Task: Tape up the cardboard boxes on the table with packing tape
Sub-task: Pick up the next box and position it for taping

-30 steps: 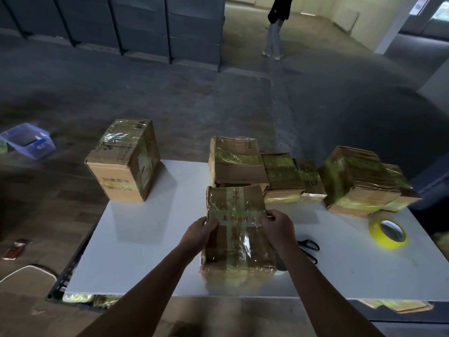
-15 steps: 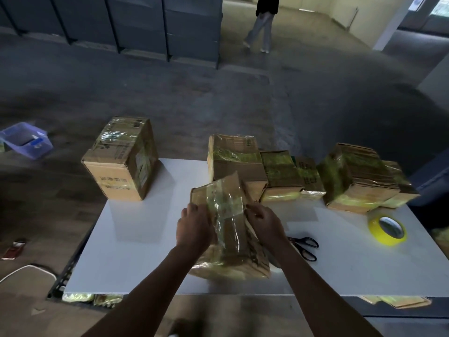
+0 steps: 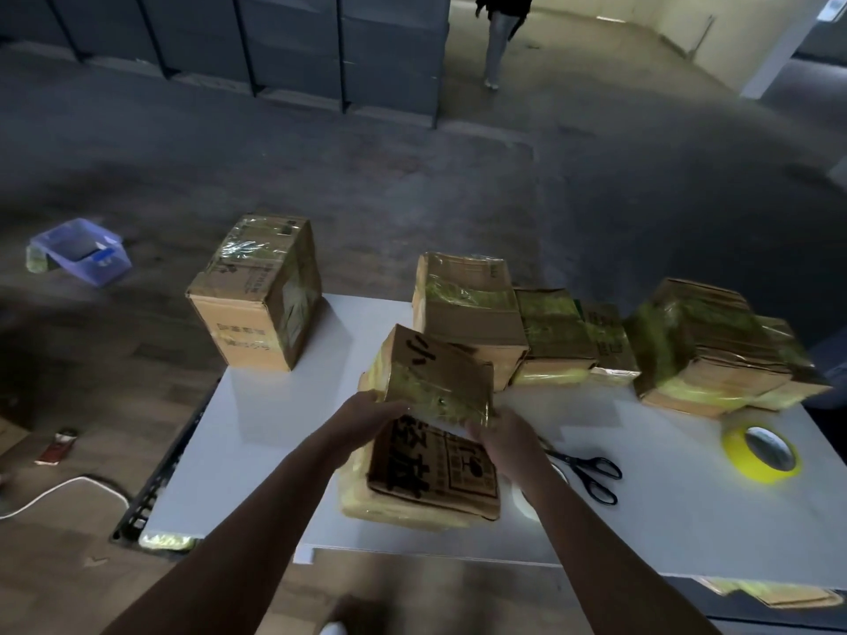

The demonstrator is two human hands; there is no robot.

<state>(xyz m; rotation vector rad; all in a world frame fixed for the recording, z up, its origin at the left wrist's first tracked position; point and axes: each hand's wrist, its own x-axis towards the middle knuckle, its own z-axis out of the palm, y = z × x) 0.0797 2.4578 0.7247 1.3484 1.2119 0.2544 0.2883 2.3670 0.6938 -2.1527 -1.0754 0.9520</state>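
Note:
A taped cardboard box (image 3: 431, 456) with black printed characters stands tilted near the front edge of the white table (image 3: 256, 433). My left hand (image 3: 366, 419) grips its left side and my right hand (image 3: 499, 433) grips its right side. A yellow roll of packing tape (image 3: 761, 453) lies at the right of the table. Another tape roll (image 3: 522, 499) peeks out, mostly hidden behind my right forearm. Black scissors (image 3: 589, 472) lie just right of my right hand.
A tall box (image 3: 256, 291) stands at the table's far left corner. Several taped boxes (image 3: 550, 332) line the back edge, with a flat stack (image 3: 706, 346) at the right. A purple bin (image 3: 80, 252) and white cable (image 3: 55, 492) lie on the floor. A person (image 3: 499, 34) walks far off.
The box between my hands has been turned over toward me; a printed face now shows where the taped top lay flat. Both hands kept hold of its sides.

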